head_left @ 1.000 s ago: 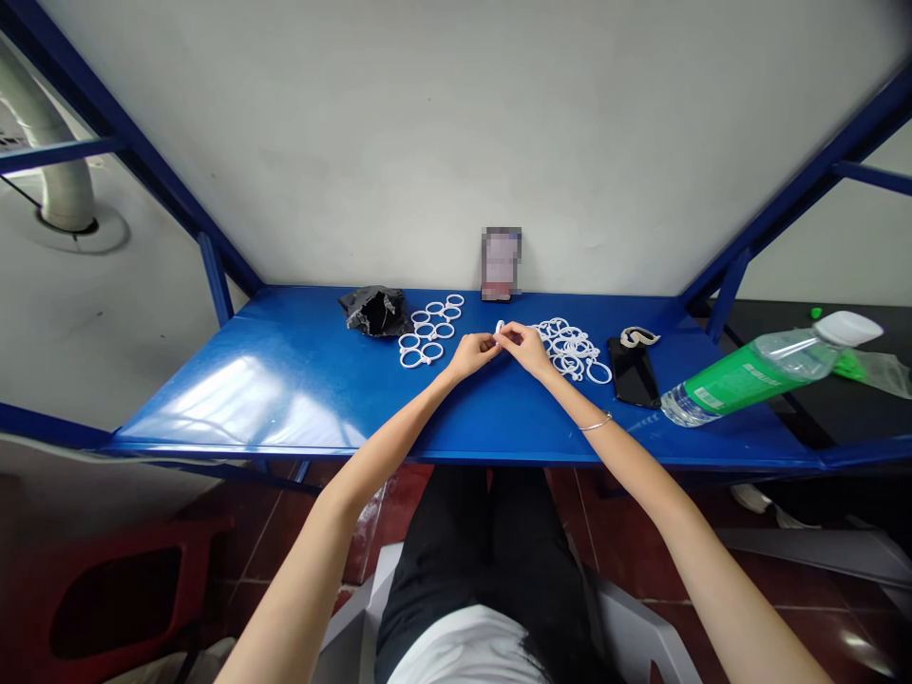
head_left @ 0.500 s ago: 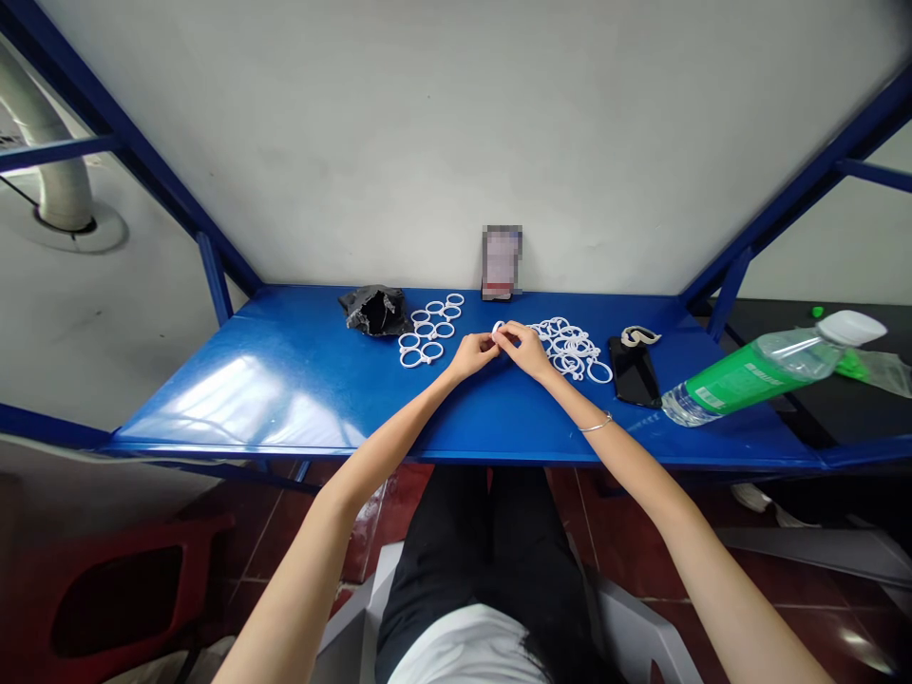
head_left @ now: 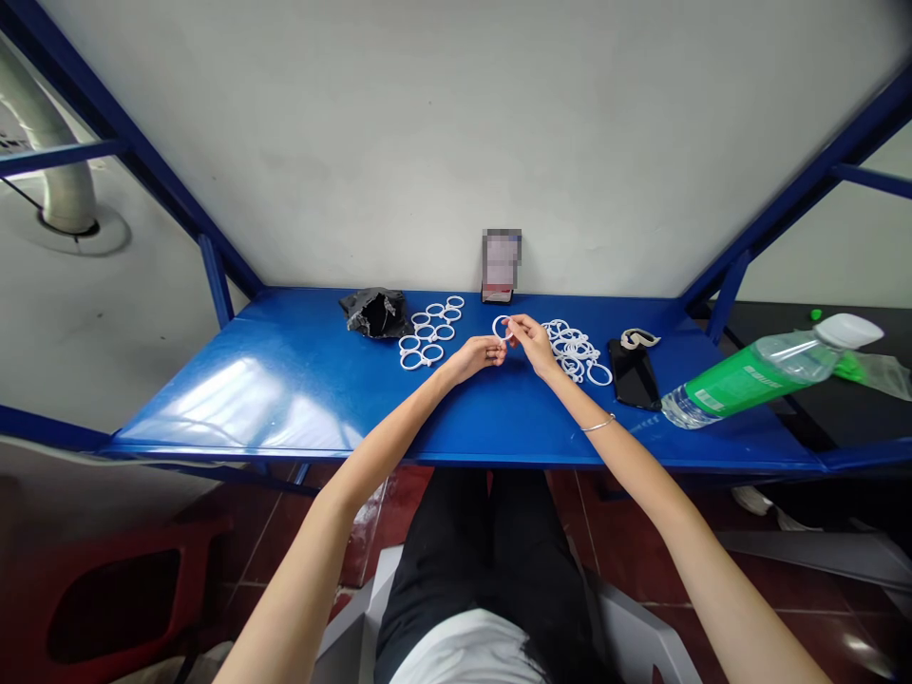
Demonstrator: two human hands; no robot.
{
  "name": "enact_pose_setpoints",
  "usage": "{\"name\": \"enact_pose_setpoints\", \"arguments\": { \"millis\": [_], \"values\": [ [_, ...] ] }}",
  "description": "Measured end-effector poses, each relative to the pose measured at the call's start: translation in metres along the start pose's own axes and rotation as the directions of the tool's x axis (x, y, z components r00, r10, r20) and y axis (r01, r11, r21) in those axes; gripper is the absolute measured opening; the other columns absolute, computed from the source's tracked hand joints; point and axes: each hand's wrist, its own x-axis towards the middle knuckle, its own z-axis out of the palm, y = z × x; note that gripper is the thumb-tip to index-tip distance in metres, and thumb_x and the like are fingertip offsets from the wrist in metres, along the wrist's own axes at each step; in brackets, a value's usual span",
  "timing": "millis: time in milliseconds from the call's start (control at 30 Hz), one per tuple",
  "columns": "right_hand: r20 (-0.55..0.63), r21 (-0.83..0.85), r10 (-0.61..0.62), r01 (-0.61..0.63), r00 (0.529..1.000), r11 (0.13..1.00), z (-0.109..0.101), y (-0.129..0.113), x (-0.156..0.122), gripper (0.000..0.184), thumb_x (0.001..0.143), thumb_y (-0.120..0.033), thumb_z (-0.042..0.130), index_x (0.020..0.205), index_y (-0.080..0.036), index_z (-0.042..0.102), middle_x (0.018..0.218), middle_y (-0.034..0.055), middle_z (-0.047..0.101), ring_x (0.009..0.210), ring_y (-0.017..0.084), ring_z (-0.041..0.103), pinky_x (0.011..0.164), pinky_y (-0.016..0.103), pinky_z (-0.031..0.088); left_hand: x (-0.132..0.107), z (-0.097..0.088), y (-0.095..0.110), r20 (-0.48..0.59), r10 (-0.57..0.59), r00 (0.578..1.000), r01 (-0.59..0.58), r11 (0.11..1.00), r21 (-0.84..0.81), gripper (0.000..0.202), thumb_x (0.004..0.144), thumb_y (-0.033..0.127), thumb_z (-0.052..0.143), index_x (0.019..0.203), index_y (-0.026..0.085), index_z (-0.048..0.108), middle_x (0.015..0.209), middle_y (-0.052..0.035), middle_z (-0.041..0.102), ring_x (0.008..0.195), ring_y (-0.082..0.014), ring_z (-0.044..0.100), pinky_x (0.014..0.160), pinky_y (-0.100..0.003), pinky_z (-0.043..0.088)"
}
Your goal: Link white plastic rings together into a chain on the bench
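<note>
Pinching with thumb and fingertips nearly together, the right hand [head_left: 531, 342] is holding one side of a white ring [head_left: 494, 329], which is standing roughly on edge above the blue table [head_left: 470, 418]. The left hand [head_left: 479, 355] is sitting just below, fingers curled almost closed with their tips meeting the ring's lower rim; whether they are truly gripping it or only steadying it is too small to tell. Judging by how things are lying, the work is sitting partway along. Off to the left, about nine rings are lying flat in a neat cluster [head_left: 432, 354], side by side and hardly overlapping, and these are looking like the finished share. Over to the right, just beyond the right hand, a tangled heap [head_left: 570, 347] of similar rings is lying overlapped, with one ring resting flat at its near edge; this is seeming to be the share left over. The overlaps are hiding the heap's count, so a firm comparison is escaping me. The ring between the hands is belonging to neither group at the moment, and its small fittings are showing too faintly to say whether it is complete. A crumpled black bag [head_left: 375, 313] is resting just beside the cluster, its mouth gaping and its inside too dark to read.
</note>
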Motion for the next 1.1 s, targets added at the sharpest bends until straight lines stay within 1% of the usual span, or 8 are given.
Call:
{"name": "enact_pose_setpoints", "arguments": {
  "millis": [333, 433, 500, 567, 667, 800, 967, 1100],
  "values": [
    [0.098, -0.050, 0.014, -0.009, 0.995, 0.999, 0.001, -0.016, -0.004, 0.053, 0.080, -0.073, 0.057, 0.084, -0.021, 0.064, 0.068, 0.0008, 0.059, 0.062, 0.015, 0.055, 0.064, 0.029, 0.049, -0.002, 0.001, 0.005, -0.088, 0.010, 0.996, -0.010, 1.000, 0.008, 0.023, 0.083, 0.032, 0.048, 0.065, 0.017, 0.050, 0.071, -0.0102, 0.056, 0.068, -0.0178, 0.056, 0.069, -0.033, 0.053],
    [0.116, -0.292, -0.057, 0.089, 0.992, 0.952, -0.005, -0.021, -0.005, 0.050, 0.091, -0.066, 0.045, 0.090, -0.021, 0.066, 0.074, 0.0045, 0.064, 0.069, 0.019, 0.060, 0.069, 0.033, 0.050, 0.000, 0.000, 0.006, -0.142, 0.101, 0.985, -0.069, 0.974, 0.214, 0.023, 0.084, 0.032, 0.045, 0.069, 0.017, 0.052, 0.067, -0.0060, 0.055, 0.064, -0.0151, 0.054, 0.067, -0.029, 0.050],
    [0.136, -0.557, -0.146, 0.198, 0.980, 0.807, -0.015, -0.023, -0.006, 0.042, 0.097, -0.055, 0.043, 0.093, -0.021, 0.068, 0.085, 0.0083, 0.069, 0.081, 0.024, 0.063, 0.077, 0.036, 0.049, -0.001, -0.002, 0.007, -0.196, 0.183, 0.963, -0.100, 0.922, 0.373, 0.022, 0.085, 0.033, 0.048, 0.071, 0.017, 0.054, 0.064, -0.0028, 0.053, 0.060, -0.0138, 0.051, 0.065, -0.027, 0.046],
    [0.124, -0.708, -0.219, 0.241, 0.968, 0.664, -0.028, -0.025, -0.007, 0.036, 0.099, -0.045, 0.042, 0.097, -0.020, 0.068, 0.095, 0.0114, 0.071, 0.093, 0.028, 0.063, 0.083, 0.039, 0.049, -0.003, -0.006, 0.010, -0.231, 0.319, 0.919, -0.110, 0.771, 0.627, 0.018, 0.085, 0.030, 0.052, 0.072, 0.018, 0.055, 0.063, -0.0016, 0.054, 0.059, -0.0140, 0.049, 0.064, -0.026, 0.041],
    [0.062, -0.795, -0.238, 0.192, 0.969, 0.575, -0.051, -0.023, -0.005, 0.031, 0.098, -0.034, 0.041, 0.103, -0.019, 0.068, 0.102, 0.0127, 0.071, 0.099, 0.029, 0.062, 0.083, 0.041, 0.049, -0.006, -0.011, 0.012, -0.179, 0.481, 0.858, 0.023, 0.312, 0.950, 0.016, 0.090, 0.024, 0.050, 0.078, 0.017, 0.058, 0.073, -0.0063, 0.060, 0.067, -0.0184, 0.056, 0.065, -0.028, 0.037],
    [0.039, -0.860, -0.153, 0.112, 0.987, 0.498, -0.068, -0.014, -0.006, 0.028, 0.096, -0.031, 0.046, 0.110, -0.017, 0.067, 0.109, 0.0147, 0.069, 0.106, 0.033, 0.059, 0.086, 0.045, 0.050, -0.007, -0.018, 0.013, -0.155, 0.410, 0.899, 0.193, -0.054, 0.980, 0.023, 0.094, 0.020, 0.043, 0.088, 0.014, 0.064, 0.088, -0.0149, 0.065, 0.078, -0.0251, 0.063, 0.068, -0.031, 0.038],
    [0.164, -0.926, -0.041, 0.168, 0.986, 0.338, -0.055, 0.001, -0.013, 0.031, 0.093, -0.028, 0.052, 0.120, -0.017, 0.063, 0.121, 0.0165, 0.064, 0.116, 0.037, 0.054, 0.093, 0.051, 0.046, -0.008, -0.023, 0.015, -0.175, 0.371, 0.912, 0.232, -0.114, 0.966, 0.025, 0.091, 0.016, 0.043, 0.088, 0.011, 0.068, 0.092, -0.0202, 0.065, 0.085, -0.0313, 0.064, 0.071, -0.035, 0.040],
    [0.157, -0.931, -0.033, 0.159, 0.987, 0.327, -0.043, 0.005, -0.014, 0.030, 0.093, -0.020, 0.049, 0.120, -0.018, 0.062, 0.122, 0.0161, 0.064, 0.116, 0.037, 0.055, 0.094, 0.052, 0.045, -0.009, -0.025, 0.015, -0.187, 0.357, 0.915, 0.250, -0.138, 0.959, 0.026, 0.090, 0.015, 0.043, 0.091, 0.010, 0.068, 0.095, -0.0218, 0.066, 0.088, -0.0336, 0.064, 0.071, -0.037, 0.041]
  ]
}}
